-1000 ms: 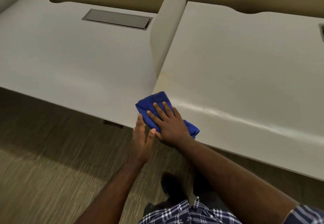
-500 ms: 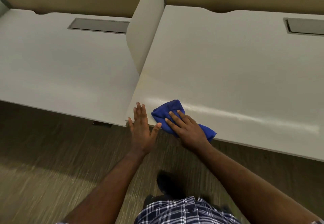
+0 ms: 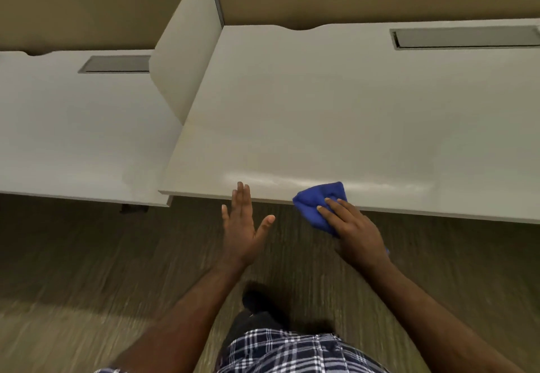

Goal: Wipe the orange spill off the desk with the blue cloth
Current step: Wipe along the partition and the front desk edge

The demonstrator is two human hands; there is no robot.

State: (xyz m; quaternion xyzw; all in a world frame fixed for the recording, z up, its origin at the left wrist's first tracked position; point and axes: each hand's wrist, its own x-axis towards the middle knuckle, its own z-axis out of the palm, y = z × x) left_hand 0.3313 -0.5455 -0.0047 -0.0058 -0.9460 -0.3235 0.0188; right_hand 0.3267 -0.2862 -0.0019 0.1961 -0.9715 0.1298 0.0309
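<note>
The blue cloth (image 3: 317, 204) is bunched at the front edge of the right-hand white desk (image 3: 336, 115), partly hanging over it. My right hand (image 3: 355, 234) lies flat on the cloth and presses it down, fingers pointing up-left. My left hand (image 3: 244, 225) is open with fingers spread, held just in front of the desk edge to the left of the cloth, fingertips overlapping the edge. A shiny wet streak (image 3: 292, 181) runs along the desk near the front edge. No orange spill shows.
A second white desk (image 3: 73, 139) stands to the left, slightly lower, split off by a white divider panel (image 3: 187, 51). Each desk has a grey cable hatch (image 3: 467, 38) at the back. Brown carpet floor (image 3: 87, 285) lies below, with my dark shoes and plaid shirt.
My right hand has slid the cloth to the right along the desk's front edge. My left hand has moved away from the cloth and spread open. The view has shifted right.
</note>
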